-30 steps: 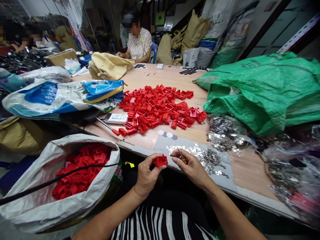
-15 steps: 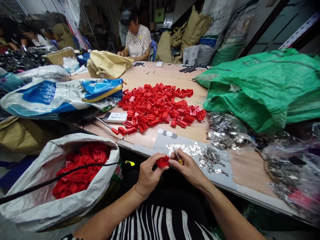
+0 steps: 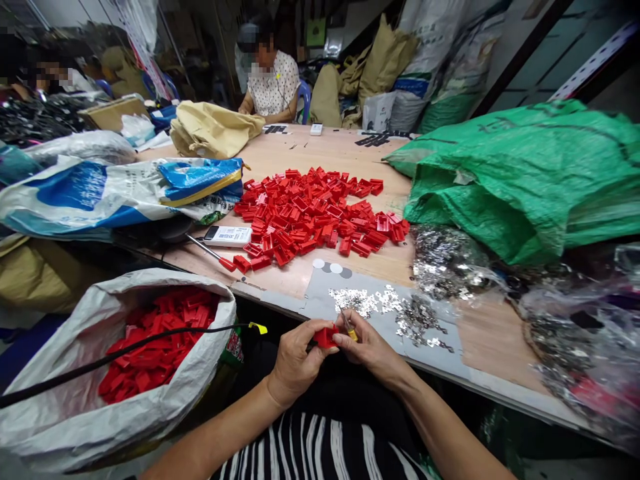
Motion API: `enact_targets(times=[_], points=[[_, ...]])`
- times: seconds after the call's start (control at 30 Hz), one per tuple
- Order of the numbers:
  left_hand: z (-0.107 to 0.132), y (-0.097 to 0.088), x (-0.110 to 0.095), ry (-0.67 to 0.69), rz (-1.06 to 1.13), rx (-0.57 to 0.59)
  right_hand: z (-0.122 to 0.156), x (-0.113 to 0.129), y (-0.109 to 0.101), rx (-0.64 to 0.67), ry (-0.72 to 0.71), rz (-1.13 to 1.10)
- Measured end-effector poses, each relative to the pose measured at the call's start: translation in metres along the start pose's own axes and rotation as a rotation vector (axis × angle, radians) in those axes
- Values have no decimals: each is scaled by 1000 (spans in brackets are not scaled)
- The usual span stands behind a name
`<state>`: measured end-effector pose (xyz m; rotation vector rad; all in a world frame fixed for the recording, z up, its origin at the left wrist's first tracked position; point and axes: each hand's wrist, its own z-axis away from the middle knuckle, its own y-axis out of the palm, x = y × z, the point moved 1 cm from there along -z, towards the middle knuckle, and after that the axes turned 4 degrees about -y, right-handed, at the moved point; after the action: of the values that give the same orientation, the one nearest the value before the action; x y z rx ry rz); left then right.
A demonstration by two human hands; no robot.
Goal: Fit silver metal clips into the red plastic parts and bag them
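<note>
Between finger and thumb, my left hand (image 3: 299, 353) pinches a small red plastic housing (image 3: 326, 336) just off the table's front edge. My right hand (image 3: 369, 347) is closed on a small screwdriver (image 3: 351, 331) with a yellow handle and thin metal shaft; its thumb touches the housing's right side. Whether those fingers also hold a small metal part is hidden. Flat silver metal pieces (image 3: 353, 301) lie on a grey mat (image 3: 320, 287) right behind the hands. Farther back spreads a heap of similar red housings (image 3: 310, 213).
To my left stands an open white sack (image 3: 55, 400) of red housings, a black cable (image 3: 165, 335) crossing it. A white box-shaped device (image 3: 228, 236) and a red-handled tool (image 3: 213, 252) lie beside the heap. A green sack (image 3: 520, 173) fills the right. Another person (image 3: 273, 83) sits opposite.
Both hands have lowered slightly, still together with the red housing and the screwdriver. The screwdriver's shaft now stands more upright. The whole view has shifted a little.
</note>
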<state>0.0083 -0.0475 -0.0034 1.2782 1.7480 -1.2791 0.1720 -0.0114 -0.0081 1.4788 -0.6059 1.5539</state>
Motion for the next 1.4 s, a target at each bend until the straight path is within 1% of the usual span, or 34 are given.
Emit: enact_targets(times=[0.23,0.33,0.4,0.47,0.5,0.53,0.6,0.63,0.67,0.73,0.83,0.9,1.0,1.2,1.27,1.4], points=[[9,-3,1,-160,196,95,18,-13,8,43,80,-275],[9,-5,5,-293,407,157,20,-16,10,67,119,-340],[9,-5,10,-406,588,166,18,-14,8,95,122,-291],[8,-5,14,-492,741,113,10,-6,0,98,89,-110],[8,-5,16,-520,802,62,4,0,-6,68,47,37],[7,-5,18,-539,851,3,-3,6,-13,16,-7,214],[5,-6,20,-570,920,-104,-17,19,-29,-133,-152,627],[4,-7,20,-586,941,-137,-24,23,-36,-172,-205,817],[3,-8,19,-604,955,-156,-31,27,-41,-182,-243,977],[2,-10,17,-640,970,-161,-42,29,-47,-142,-262,1202],[2,-12,14,-675,982,-144,-51,28,-46,-49,-212,1358],[3,-12,14,-682,984,-134,-54,28,-43,-20,-173,1399],[3,-10,14,-682,974,-127,-57,26,-42,-28,-156,1415],[0,-7,14,-704,956,-125,-56,18,-49,-55,-205,1368],[-2,-6,12,-710,964,-125,-53,18,-50,-87,-228,1326],[-6,-4,12,-720,1019,-117,-46,22,-51,-140,-259,1140]])
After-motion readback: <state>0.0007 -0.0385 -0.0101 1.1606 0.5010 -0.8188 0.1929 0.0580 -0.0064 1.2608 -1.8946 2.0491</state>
